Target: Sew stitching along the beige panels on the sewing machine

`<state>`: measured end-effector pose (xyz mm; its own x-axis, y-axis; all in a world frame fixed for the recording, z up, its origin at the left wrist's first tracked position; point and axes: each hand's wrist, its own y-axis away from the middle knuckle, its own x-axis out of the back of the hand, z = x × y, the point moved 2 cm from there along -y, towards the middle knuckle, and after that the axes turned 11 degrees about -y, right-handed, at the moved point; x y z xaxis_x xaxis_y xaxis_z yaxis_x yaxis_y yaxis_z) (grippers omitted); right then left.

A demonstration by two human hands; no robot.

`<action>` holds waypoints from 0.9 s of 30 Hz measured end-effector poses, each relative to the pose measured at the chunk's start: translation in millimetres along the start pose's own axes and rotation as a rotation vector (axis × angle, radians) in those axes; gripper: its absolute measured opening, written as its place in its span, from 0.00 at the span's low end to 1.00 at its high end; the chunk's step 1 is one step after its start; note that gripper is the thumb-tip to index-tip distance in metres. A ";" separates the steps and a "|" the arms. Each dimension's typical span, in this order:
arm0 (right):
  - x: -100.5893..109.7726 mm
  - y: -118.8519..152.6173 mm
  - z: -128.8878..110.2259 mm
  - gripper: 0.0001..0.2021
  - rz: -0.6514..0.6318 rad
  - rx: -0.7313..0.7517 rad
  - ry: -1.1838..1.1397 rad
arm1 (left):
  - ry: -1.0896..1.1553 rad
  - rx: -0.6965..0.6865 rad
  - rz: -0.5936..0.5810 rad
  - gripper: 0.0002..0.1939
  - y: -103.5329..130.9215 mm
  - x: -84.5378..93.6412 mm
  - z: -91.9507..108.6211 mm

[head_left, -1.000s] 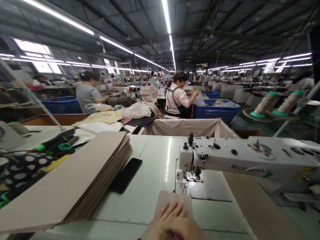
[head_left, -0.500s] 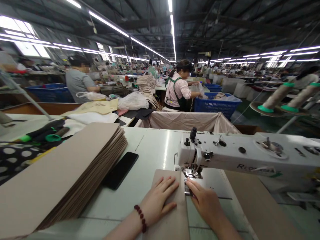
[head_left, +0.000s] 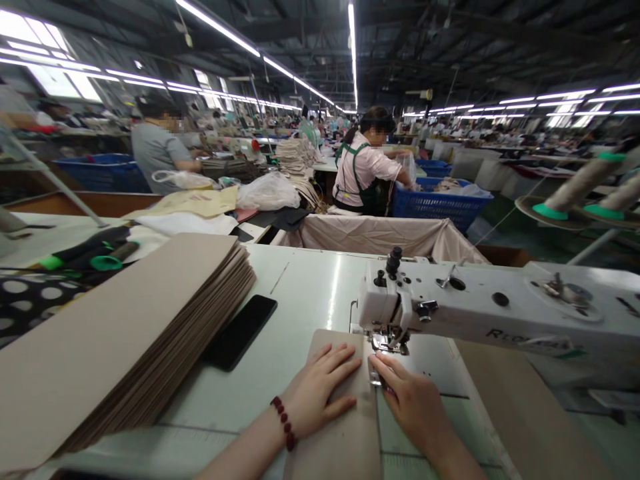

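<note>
Stretching far back under strip lights, a factory hall holds co-workers (head_left: 367,170) sorting at blue crates (head_left: 435,207) while, nearer, a pale green table (head_left: 300,300) carries a tall stack of tan panels (head_left: 125,333) at left and a dark phone (head_left: 240,331) beside it. Near centre, one tan panel (head_left: 340,407) runs lengthwise from the person toward the sewing machine (head_left: 480,307), its far right corner at the presser foot (head_left: 387,342). The left hand (head_left: 317,390) lies open and flat on it; the right hand (head_left: 407,400) presses fingertips along its right edge, nearer the needle.

Bare forearms without sleeves; a dark red beaded bracelet (head_left: 283,423) circles the left wrist, behind the left hand (head_left: 320,390).
</note>
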<state>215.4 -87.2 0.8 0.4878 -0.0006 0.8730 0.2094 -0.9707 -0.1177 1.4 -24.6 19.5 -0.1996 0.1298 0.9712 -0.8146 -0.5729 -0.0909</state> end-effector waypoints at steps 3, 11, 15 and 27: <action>-0.2 -1.1 -0.6 0.33 -0.008 -0.004 0.003 | 0.007 0.006 0.001 0.33 -1.1 0.7 -1.4; 0.4 -1.7 -0.8 0.33 -0.012 -0.014 0.009 | -0.018 0.002 0.047 0.29 -2.9 2.3 -4.8; 0.8 -1.9 -1.8 0.35 -0.011 -0.026 0.012 | -0.048 0.019 0.082 0.21 -2.6 0.6 -7.5; 1.1 0.1 -0.7 0.34 0.013 -0.006 -0.002 | -0.061 0.067 0.133 0.22 0.9 0.9 -6.7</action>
<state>215.4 -87.5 2.1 0.4924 -0.0132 0.8702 0.1975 -0.9721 -0.1264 -3.2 -19.5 18.8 -0.2677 0.0010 0.9635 -0.7448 -0.6346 -0.2063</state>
